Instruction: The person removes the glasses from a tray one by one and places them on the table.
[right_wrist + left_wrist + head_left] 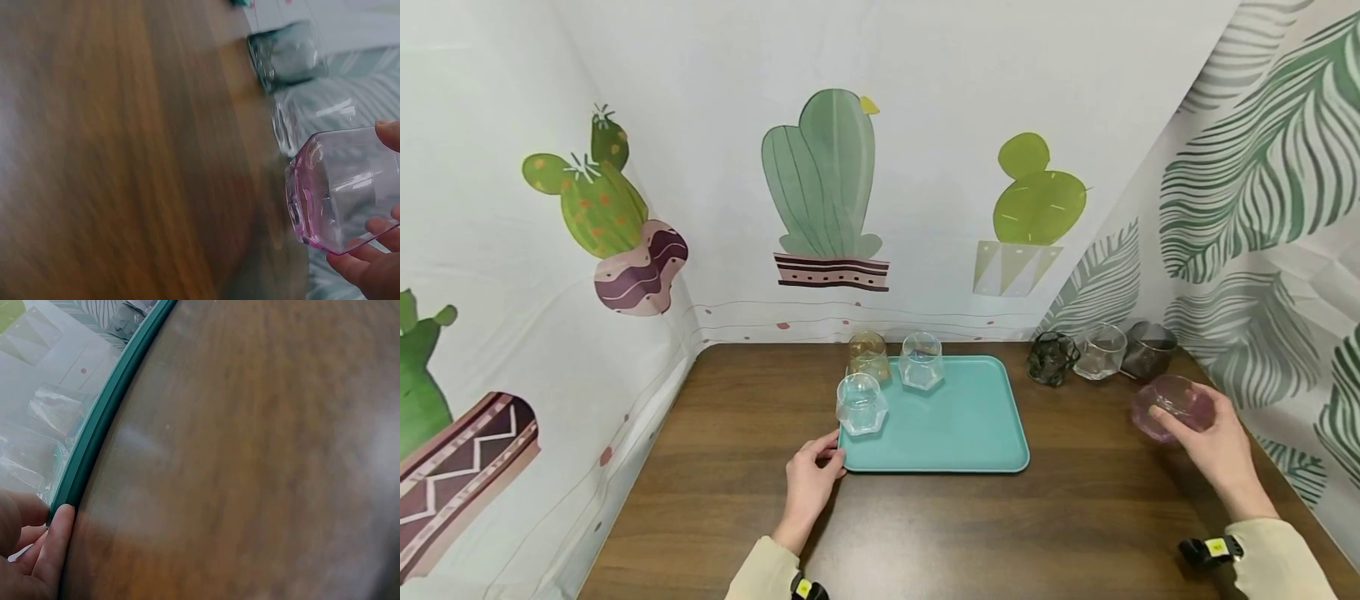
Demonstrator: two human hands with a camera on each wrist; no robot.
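Observation:
My right hand (1221, 446) grips a pink faceted glass (1165, 407) at the right side of the table, thumb on one side and fingers on the other. Up close in the right wrist view, the pink glass (312, 194) has its thick base toward the table. At the left front corner of a teal tray (955, 442), my left hand (811, 479) pinches the rim between thumb and fingers. On the tray stand a clear glass (861, 408) at the front left, an amber glass (868, 354) behind it and another clear glass (921, 362) beside that.
Behind the pink glass, a dark wavy glass (1052, 358), a clear glass (1101, 354) and a dark grey glass (1148, 350) stand in a row along the back right edge. A printed cloth (925, 167) hangs behind the wooden table (737, 400) and at both sides.

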